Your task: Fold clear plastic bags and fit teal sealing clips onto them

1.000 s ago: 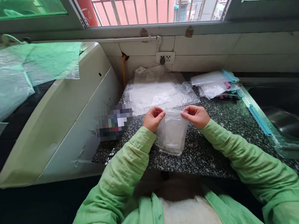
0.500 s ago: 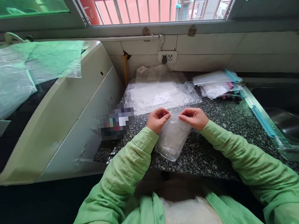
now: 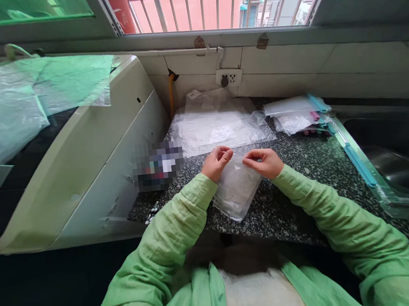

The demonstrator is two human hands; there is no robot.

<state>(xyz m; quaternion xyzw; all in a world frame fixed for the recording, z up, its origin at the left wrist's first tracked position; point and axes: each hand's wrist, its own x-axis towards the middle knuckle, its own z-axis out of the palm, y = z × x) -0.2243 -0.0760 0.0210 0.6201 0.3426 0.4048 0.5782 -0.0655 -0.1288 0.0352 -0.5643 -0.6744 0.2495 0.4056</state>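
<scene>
A clear plastic bag (image 3: 236,193) hangs down from my two hands, over the front part of the speckled dark countertop (image 3: 290,202). My left hand (image 3: 217,164) pinches its upper left edge between thumb and fingers. At the upper right edge, my right hand (image 3: 265,162) holds the plastic in a closed pinch. Just beyond my hands lies a pile of larger clear plastic bags (image 3: 219,122), flat on the counter.
To the right are stacked zip bags (image 3: 295,112) with blue and pink sliders, then a sink (image 3: 394,152) with a metal bowl (image 3: 398,169). At left stands a cream-coloured appliance (image 3: 90,150) with plastic sheets (image 3: 37,88) on top. A blurred-out object (image 3: 158,166) sits beside it.
Both hands have shifted very slightly, the right one a little to the left. The bag's lower end has dropped a touch toward me. All else stays put.
</scene>
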